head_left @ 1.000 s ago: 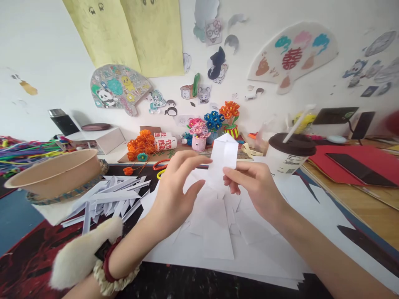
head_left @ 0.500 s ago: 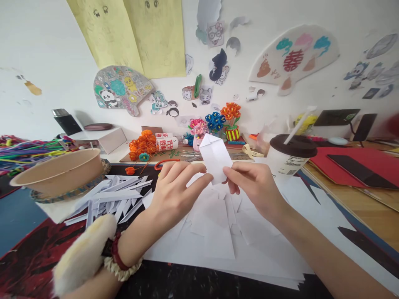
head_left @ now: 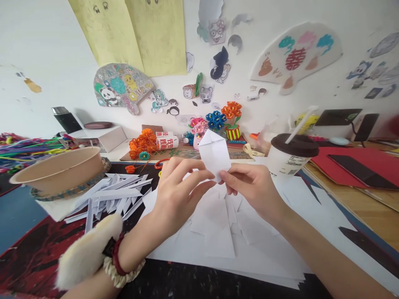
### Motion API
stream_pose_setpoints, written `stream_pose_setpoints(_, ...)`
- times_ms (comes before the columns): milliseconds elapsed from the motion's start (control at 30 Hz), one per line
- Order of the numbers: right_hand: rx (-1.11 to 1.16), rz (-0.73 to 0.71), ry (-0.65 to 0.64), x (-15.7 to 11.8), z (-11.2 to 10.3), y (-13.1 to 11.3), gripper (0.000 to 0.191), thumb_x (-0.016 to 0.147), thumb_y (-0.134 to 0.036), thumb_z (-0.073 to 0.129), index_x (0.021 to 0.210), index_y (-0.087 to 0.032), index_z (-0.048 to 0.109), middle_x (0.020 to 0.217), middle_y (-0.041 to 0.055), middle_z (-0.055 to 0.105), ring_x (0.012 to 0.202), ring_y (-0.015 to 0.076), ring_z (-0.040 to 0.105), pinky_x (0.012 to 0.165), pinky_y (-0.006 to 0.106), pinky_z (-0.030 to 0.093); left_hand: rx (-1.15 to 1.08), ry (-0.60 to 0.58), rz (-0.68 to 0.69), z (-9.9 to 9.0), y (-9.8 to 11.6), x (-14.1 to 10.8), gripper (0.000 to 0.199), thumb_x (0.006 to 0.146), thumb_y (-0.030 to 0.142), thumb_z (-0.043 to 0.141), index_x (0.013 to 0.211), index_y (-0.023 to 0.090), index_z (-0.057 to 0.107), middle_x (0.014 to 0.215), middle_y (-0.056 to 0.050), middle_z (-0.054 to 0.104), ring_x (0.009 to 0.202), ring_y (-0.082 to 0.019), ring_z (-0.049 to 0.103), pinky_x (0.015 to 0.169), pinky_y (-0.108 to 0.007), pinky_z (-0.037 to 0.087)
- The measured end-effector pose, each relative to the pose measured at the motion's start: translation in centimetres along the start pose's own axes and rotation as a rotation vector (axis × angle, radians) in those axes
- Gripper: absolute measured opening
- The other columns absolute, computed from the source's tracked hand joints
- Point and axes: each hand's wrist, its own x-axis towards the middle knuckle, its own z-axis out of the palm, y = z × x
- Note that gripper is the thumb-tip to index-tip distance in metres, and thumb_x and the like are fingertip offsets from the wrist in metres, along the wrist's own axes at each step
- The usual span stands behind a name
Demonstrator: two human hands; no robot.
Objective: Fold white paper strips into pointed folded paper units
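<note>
A small white folded paper (head_left: 215, 160), its top creased into a peak, is held upright above the table. My right hand (head_left: 249, 182) pinches its lower right edge between thumb and fingers. At the lower left corner, the thumb and fingertips of my left hand (head_left: 182, 191) close on the paper; its other fingers are bent. Scrunchies and a fluffy band circle my left wrist. Under both hands lie loose white paper pieces (head_left: 218, 228) on larger sheets. To the left is a pile of folded paper strips (head_left: 115, 193).
A beige basin (head_left: 59, 170) stands at the left, and a lidded cup with a straw (head_left: 289, 155) at the right. Behind are orange craft flowers (head_left: 143, 143) and scissors (head_left: 158, 164). A phone (head_left: 361, 170) lies on a red folder (head_left: 324, 166).
The folded paper has turned more upright and shifted slightly left and up. My left fingertips have moved right onto its lower corner; my right hand has shifted slightly left.
</note>
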Motion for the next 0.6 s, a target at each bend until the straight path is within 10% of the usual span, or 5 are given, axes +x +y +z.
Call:
stream_pose_setpoints(133, 0.054, 0.05, -0.02, -0.09, 0.05, 0.18, 0.026, 0.082, -0.038, 0.069, 0.066, -0.018, 0.069, 0.053, -0.0011, 0.056, 0.049, 0.0111, 0.051, 0.047, 0.025, 0.043, -0.087, 0.014, -0.258, -0.02, 0.37, 0.19, 0.018, 0.08, 0.028, 0.073, 0.086, 0.02, 0.058, 0.087, -0.003, 0.066, 0.079, -0.017, 0.057, 0.072, -0.031, 0.044)
stream_pose_setpoints(267, 0.063, 0.071, -0.05, -0.13, 0.14, 0.27, 0.025, 0.081, -0.039, 0.069, 0.066, -0.018, 0.07, 0.056, 0.0, 0.059, 0.049, 0.0116, 0.053, 0.045, 0.025, 0.042, -0.33, -0.232, -0.508, -0.04, 0.53, 0.33, 0.014, 0.087, 0.032, 0.062, 0.081, 0.019, 0.062, 0.076, 0.001, 0.065, 0.065, -0.012, 0.053, 0.061, -0.025, 0.04)
stream_pose_setpoints(600, 0.12, 0.104, -0.131, -0.08, 0.52, -0.06, 0.025, 0.076, -0.043, 0.074, 0.07, -0.018, 0.072, 0.061, 0.0018, 0.065, 0.049, 0.0108, 0.053, 0.046, 0.025, 0.047, -0.521, -0.229, -0.731, 0.01, 0.86, 0.23, 0.022, 0.084, 0.036, 0.064, 0.072, 0.018, 0.064, 0.068, 0.0, 0.063, 0.062, -0.013, 0.052, 0.059, -0.025, 0.039)
